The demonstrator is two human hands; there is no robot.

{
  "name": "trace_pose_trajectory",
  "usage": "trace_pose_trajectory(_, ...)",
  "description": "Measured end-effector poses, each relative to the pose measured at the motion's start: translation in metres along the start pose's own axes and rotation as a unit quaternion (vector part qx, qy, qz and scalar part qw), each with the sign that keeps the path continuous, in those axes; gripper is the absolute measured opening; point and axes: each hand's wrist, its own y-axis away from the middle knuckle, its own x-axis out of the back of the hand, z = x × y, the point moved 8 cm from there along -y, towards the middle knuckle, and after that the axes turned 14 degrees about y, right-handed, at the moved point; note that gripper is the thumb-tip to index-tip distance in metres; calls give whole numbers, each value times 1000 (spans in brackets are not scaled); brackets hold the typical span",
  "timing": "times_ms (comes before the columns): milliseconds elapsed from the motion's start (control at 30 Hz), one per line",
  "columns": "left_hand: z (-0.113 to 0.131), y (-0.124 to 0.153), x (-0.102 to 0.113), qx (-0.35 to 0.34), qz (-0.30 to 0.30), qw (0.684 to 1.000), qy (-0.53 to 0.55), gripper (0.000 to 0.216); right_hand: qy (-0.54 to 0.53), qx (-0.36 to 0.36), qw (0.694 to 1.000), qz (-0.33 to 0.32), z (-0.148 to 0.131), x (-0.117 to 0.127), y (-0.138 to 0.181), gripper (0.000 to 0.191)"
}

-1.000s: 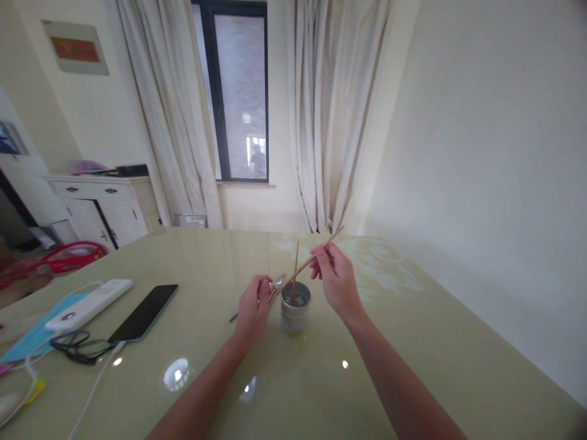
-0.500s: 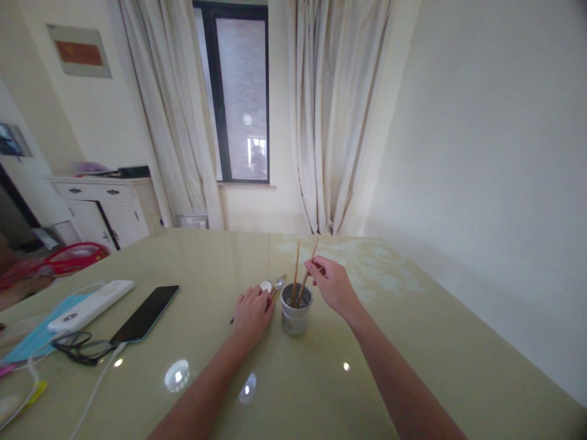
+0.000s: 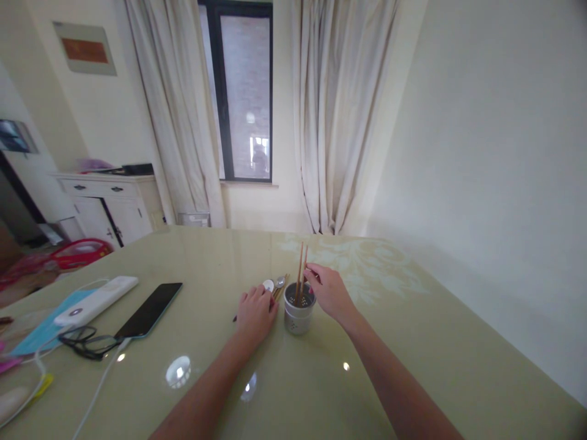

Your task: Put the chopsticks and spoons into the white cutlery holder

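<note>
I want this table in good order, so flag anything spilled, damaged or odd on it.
Nothing stands out as spilled, damaged or odd. The grey cup stands upright, two chopsticks in it, one held by the right hand. The bright spots on the tabletop look like reflected light, not spills.

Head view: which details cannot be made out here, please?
Head view, hidden by the left hand: much of the metal spoon and the lying chopsticks.
Head view, too small and dim: the lower tips of the upright chopsticks inside the gray utensil holder.
Head view, cut off by the left edge: the pale rounded object.
</note>
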Motion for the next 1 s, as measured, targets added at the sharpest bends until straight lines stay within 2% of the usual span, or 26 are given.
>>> trace_pose_trajectory(267, 2, -1, 3, -1, 14, 1000, 22, 21, -19, -1, 1000, 19, 6, -2, -1, 30)
trace_pose_trajectory(367, -3, -5, 7, 21, 37, 996, 84, 23, -10, -14, 999, 28, 10, 0, -2, 32)
trace_pose_trajectory(467, -14, -10, 10, 64, 63, 975, 206, 30, -8, -20, 999, 49, 13, 5, -3, 33)
trace_pose_trajectory(567, -28, -11, 9, 135, 72, 923, 353, 39, -14, -2, 996, 88, 10, 13, -3, 33)
trace_pose_trajectory(700, -37, -9, 6, 205, 89, 817, 532, 43, -33, 19, 991, 130, 2, 22, -1, 32)
trace_pose_trajectory(767, -37, -8, 4, 217, 98, 755, 611, 42, -44, 23, 990, 136, -4, 24, 1, 31)
trace_pose_trajectory(833, -32, -9, 5, 202, 106, 703, 674, 41, -63, 21, 990, 127, -10, 25, 3, 30)
trace_pose_trajectory(900, -24, -10, 10, 169, 105, 675, 711, 40, -91, 15, 990, 109, -16, 23, 4, 32)
trace_pose_trajectory(1000, -6, -7, 19, 124, 79, 681, 717, 39, -153, 10, 986, 72, -24, 16, 7, 38)
